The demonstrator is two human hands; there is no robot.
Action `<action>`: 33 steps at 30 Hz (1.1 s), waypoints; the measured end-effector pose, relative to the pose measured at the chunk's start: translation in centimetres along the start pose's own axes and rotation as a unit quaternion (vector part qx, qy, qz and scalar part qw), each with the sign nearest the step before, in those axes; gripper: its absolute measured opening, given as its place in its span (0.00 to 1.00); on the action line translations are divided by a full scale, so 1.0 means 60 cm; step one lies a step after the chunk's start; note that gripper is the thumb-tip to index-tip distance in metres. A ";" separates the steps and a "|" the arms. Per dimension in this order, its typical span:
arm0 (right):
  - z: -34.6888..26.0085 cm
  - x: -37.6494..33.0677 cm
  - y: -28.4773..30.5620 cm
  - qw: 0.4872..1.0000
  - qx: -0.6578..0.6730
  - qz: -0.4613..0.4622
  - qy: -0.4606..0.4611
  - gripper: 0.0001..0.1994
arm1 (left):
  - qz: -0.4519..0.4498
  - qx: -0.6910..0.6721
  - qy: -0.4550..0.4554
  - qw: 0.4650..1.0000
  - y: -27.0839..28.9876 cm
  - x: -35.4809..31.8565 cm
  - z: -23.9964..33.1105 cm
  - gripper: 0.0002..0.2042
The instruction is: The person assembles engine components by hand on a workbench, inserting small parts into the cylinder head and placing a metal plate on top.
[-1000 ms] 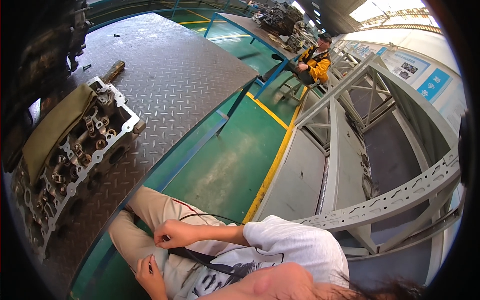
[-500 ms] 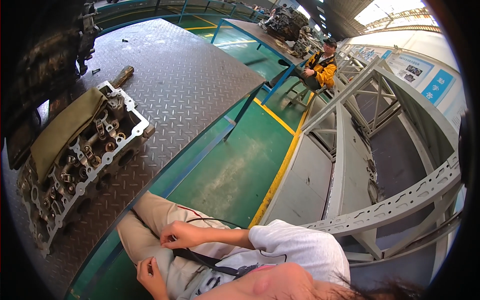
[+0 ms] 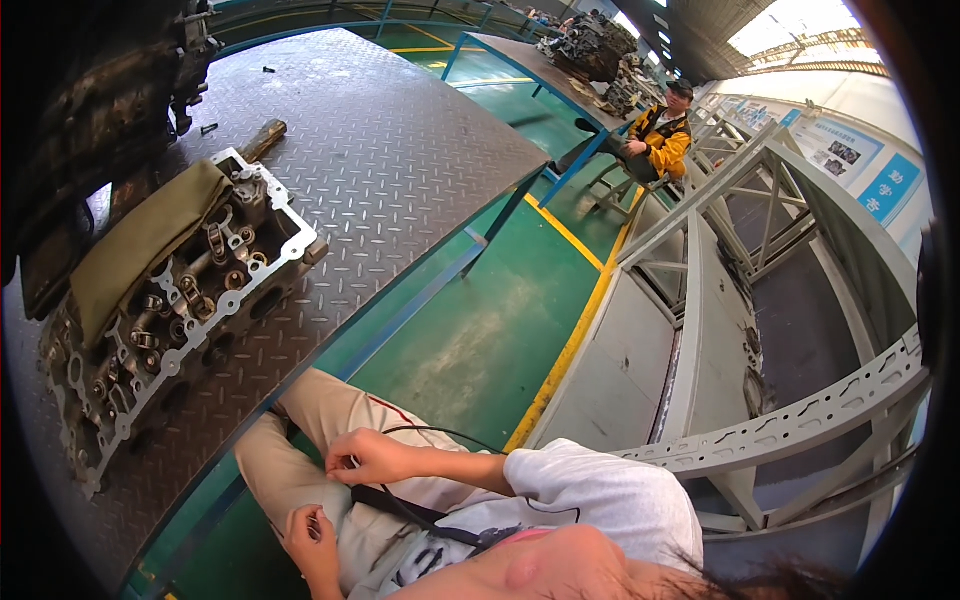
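Observation:
My right hand (image 3: 370,457) is above my thigh, its fingers curled into a loose pinch. A dark spot shows between the fingertips, too small to name. Lower down, beside my other leg, my left hand (image 3: 312,540) is also curled, with something dark at its fingers that I cannot make out. A thin black cable (image 3: 450,432) runs past my right forearm, and a black strap (image 3: 425,510) crosses my lap. Neither hand touches the metal cylinder head (image 3: 170,360), which lies on the table with an olive cloth (image 3: 150,250) draped over its far side.
The steel tread-plate table (image 3: 400,130) has a wooden handle (image 3: 264,140) and small bolts (image 3: 208,128) on it. A dark engine block (image 3: 100,110) stands at the left. A person in a yellow-black jacket (image 3: 668,145) sits farther off. Grey metal frames (image 3: 780,440) stand on the right.
The view has shifted slightly, so the table and cylinder head appear a little farther right and higher. Both hands stay over my lap with small finger movements.

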State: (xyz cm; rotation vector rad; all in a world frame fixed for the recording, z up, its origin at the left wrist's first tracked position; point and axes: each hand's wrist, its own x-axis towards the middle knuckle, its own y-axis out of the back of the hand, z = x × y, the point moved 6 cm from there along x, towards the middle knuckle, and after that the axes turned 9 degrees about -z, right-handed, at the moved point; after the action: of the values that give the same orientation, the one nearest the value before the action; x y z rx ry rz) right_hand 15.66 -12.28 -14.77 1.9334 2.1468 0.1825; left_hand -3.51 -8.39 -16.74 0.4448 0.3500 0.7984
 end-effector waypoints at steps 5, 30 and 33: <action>0.001 0.003 0.000 1.000 -0.006 -0.008 0.012 0.05 | -0.003 -0.003 -0.007 1.000 0.001 0.002 0.002 0.04; -0.012 0.000 -0.019 0.999 -0.033 -0.022 0.018 0.05 | 0.028 -0.010 0.018 0.999 -0.003 0.003 0.046 0.09; -0.017 0.001 -0.023 0.998 -0.049 -0.034 0.033 0.05 | -0.004 0.092 -0.047 0.995 -0.015 0.013 0.036 0.09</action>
State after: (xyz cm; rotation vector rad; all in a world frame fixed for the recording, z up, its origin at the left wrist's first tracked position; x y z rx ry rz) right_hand 14.07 -12.28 -14.17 1.8229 2.1973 0.3358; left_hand -1.48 -8.91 -15.45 0.6512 0.3391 0.7371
